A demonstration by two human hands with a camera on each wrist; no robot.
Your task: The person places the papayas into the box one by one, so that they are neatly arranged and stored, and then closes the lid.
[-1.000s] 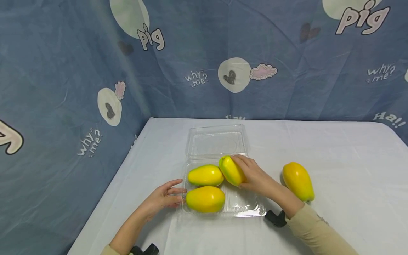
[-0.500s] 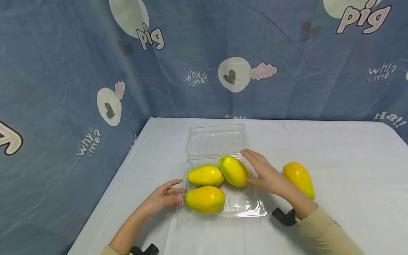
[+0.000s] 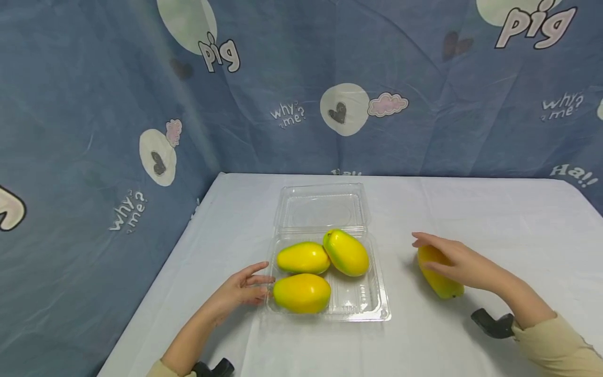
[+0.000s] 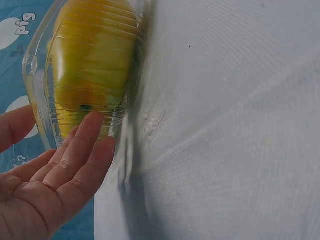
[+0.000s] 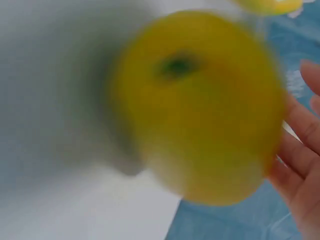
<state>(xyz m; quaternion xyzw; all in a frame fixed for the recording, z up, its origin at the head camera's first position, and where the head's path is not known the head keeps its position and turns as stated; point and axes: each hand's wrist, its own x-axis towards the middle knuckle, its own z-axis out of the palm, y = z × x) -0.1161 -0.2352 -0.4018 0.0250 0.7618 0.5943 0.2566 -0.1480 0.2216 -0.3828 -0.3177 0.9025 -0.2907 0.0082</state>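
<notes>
A clear plastic clamshell box (image 3: 358, 314) lies with its lid folded back. Inside it are three yellow papayas: one at the front (image 3: 301, 294), one behind it (image 3: 303, 257) and one tilted at the back right (image 3: 347, 253). My left hand (image 3: 237, 289) is at the box's left side, fingers extended; in the left wrist view the fingertips (image 4: 92, 122) are right at its ribbed wall. Out to the right, my right hand (image 3: 464, 263) reaches over a fourth papaya (image 3: 443, 285), fingers fairly straight and partly covering it. The right wrist view shows this papaya (image 5: 210, 115) blurred beside the fingers.
A white cloth covers the table (image 3: 330, 348). The box's lid (image 3: 322, 207) lies flat toward the back. Behind and to the left hangs a blue printed curtain (image 3: 264, 63). Black mounts sit at the left wrist (image 3: 221, 368) and the right wrist (image 3: 492, 323).
My right hand has let go of the tilted papaya in the box and moved right, over the papaya outside it. My left hand has stayed at the box's side.
</notes>
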